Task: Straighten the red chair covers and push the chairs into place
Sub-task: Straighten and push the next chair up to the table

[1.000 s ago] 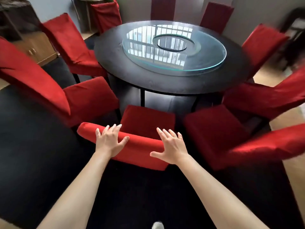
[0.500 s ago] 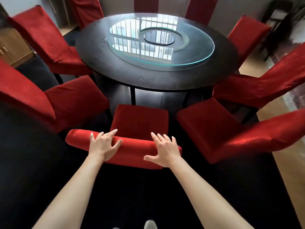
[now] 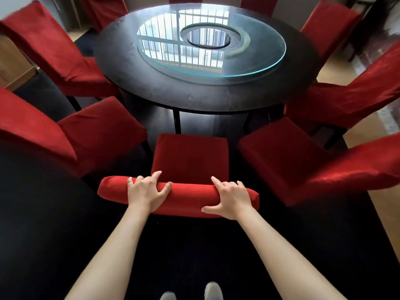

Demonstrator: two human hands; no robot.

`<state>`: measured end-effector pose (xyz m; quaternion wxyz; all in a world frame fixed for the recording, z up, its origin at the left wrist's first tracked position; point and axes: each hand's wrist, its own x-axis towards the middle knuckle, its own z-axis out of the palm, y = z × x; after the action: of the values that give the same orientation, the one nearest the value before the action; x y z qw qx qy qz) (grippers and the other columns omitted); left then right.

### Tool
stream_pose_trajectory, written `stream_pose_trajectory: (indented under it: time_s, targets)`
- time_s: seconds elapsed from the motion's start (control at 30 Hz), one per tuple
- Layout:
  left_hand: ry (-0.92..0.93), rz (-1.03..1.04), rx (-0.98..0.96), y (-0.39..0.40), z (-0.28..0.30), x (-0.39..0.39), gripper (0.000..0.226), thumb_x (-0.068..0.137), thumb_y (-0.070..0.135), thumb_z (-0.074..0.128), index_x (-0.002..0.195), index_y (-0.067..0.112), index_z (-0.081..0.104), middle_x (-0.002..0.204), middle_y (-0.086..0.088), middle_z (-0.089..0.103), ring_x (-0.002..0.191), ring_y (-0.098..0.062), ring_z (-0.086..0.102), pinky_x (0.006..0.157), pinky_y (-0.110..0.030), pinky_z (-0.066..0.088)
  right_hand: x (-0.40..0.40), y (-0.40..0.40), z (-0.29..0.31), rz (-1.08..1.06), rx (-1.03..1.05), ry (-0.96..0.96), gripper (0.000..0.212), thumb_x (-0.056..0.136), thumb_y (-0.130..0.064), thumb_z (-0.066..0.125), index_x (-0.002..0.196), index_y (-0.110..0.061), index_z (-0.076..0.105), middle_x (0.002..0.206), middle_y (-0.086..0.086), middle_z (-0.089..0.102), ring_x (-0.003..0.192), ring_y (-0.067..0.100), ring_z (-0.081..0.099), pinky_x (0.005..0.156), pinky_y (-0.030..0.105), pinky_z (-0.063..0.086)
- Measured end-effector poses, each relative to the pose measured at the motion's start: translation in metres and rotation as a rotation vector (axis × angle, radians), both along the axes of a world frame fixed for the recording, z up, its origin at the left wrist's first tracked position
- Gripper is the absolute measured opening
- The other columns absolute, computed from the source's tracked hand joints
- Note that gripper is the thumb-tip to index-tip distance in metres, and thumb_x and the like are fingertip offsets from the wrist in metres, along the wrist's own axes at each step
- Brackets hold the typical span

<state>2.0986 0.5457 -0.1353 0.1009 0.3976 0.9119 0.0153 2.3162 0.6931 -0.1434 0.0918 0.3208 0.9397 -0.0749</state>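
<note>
A chair in a red cover stands right in front of me, its seat (image 3: 190, 156) pointing at the round dark table (image 3: 194, 94). Both my hands grip the top of its backrest (image 3: 188, 194). My left hand (image 3: 146, 192) wraps the left part, fingers over the front and thumb behind. My right hand (image 3: 230, 200) holds the right part the same way. The seat's front edge sits just short of the table's rim.
More red-covered chairs ring the table: one close on the left (image 3: 65, 135), one close on the right (image 3: 303, 161), others further round. A glass turntable (image 3: 249, 61) lies on the table. A black rug (image 3: 43, 234) covers the floor. My shoes (image 3: 213, 291) show below.
My hands went from resting flat with spread fingers on the backrest top to curling round it. The chair and table now look closer and more centred in view.
</note>
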Motion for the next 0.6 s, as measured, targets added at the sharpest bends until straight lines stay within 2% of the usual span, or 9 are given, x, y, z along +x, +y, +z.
stream_pose_trajectory:
  time_s: [0.07,0.17,0.27,0.6]
  targets:
    - [0.007,0.007,0.013,0.001,0.0,0.002,0.065,0.088,0.068,0.033,0.14,0.031,0.043,0.122,-0.001,0.065,0.122,-0.023,0.049,0.112,-0.05,0.02,0.0,0.0,-0.001,0.001,0.053,0.031,0.114,0.057,-0.094,0.028,0.143,-0.021,0.04,0.118,0.0,0.065,0.105,0.022,0.061,0.098,0.038,0.041]
    - [0.006,0.012,-0.001,0.001,0.001,0.004,0.064,0.088,0.068,0.034,0.138,0.03,0.047,0.122,-0.002,0.065,0.122,-0.023,0.049,0.112,-0.05,0.019,0.001,0.0,0.0,0.012,0.104,0.041,0.102,0.056,-0.094,0.026,0.121,-0.021,0.056,0.106,-0.003,0.067,0.094,0.019,0.062,0.087,0.035,0.045]
    - [0.002,0.016,0.0,0.0,0.001,0.006,0.064,0.088,0.067,0.034,0.137,0.029,0.048,0.122,-0.002,0.065,0.122,-0.024,0.049,0.112,-0.05,0.019,0.002,0.001,0.0,0.026,0.115,0.053,0.099,0.055,-0.094,0.025,0.113,-0.021,0.058,0.1,-0.004,0.066,0.089,0.018,0.062,0.083,0.034,0.047]
    - [0.025,0.032,0.017,-0.009,-0.001,0.01,0.064,0.087,0.069,0.032,0.138,0.032,0.047,0.124,0.003,0.064,0.121,-0.022,0.05,0.112,-0.048,0.021,0.0,-0.007,0.004,-0.012,0.118,0.022,0.086,0.062,-0.092,0.039,0.106,-0.021,0.059,0.094,-0.004,0.066,0.083,0.018,0.062,0.081,0.032,0.045]
